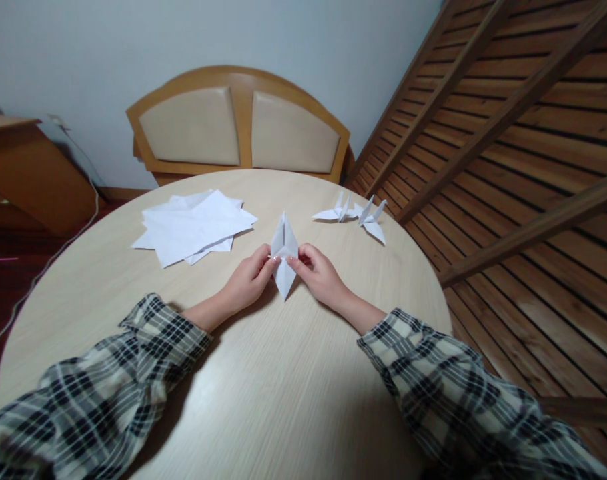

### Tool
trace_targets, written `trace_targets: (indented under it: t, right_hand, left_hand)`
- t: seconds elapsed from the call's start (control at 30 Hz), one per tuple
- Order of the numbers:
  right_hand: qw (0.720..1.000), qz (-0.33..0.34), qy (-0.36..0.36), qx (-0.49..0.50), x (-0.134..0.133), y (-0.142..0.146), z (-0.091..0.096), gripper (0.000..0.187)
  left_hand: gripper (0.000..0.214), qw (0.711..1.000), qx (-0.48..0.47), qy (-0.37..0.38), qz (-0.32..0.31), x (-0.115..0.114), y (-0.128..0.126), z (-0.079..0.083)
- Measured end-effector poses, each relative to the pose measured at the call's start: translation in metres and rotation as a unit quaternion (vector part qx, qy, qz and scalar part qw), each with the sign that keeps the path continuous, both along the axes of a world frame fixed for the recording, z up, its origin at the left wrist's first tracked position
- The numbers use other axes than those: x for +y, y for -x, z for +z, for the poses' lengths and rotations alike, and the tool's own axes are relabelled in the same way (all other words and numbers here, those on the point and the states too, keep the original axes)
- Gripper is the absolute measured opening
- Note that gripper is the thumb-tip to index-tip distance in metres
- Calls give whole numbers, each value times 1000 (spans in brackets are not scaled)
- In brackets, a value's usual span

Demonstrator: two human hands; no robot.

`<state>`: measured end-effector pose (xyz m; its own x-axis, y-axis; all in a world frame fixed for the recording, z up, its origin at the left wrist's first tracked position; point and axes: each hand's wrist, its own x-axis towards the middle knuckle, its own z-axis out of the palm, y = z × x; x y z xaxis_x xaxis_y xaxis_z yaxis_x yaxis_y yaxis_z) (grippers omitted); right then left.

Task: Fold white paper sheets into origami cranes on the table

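A white sheet folded into a long diamond, the folded paper (285, 235), is held just above the table with one point away from me and one toward me. My left hand (251, 275) pinches its left edge, thumb on the front face. From the other side my right hand (321, 275) grips the right edge in the same way, with its thumb near the middle fold. The fingers behind the paper are partly hidden. Beyond my right hand stand two white paper cranes, one crane (337, 211) beside another crane (371, 221).
Loose white paper sheets (193, 223) lie in an overlapping pile at the left of the round wooden table (263, 400). A padded wooden headboard (243, 120) stands behind the table. A slatted wooden screen (523, 147) rises close by on the right, and a cable (48, 267) runs along the left.
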<state>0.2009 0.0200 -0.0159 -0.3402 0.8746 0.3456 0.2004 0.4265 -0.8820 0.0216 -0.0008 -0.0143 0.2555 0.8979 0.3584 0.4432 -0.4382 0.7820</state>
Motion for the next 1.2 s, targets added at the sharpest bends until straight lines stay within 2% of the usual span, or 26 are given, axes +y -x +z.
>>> trace_targets:
  t: [0.27, 0.53, 0.8, 1.0, 1.2]
  right_hand:
    - [999, 8, 25, 30, -1, 2, 1, 31]
    - [994, 25, 73, 82, 0, 0, 1, 35]
    - [976, 43, 156, 145, -3, 0, 2, 37]
    - [984, 45, 133, 107, -4, -1, 5, 31]
    - [979, 71, 154, 113, -4, 0, 3, 34]
  left_hand:
    - [25, 1000, 1, 4, -11, 1, 1, -2]
    - [28, 995, -82, 50, -30, 1, 1, 0]
    - [35, 995, -75, 54, -40, 1, 0, 6]
    - [34, 995, -78, 45, -32, -1, -1, 9]
    - [35, 998, -52, 26, -34, -4, -3, 11]
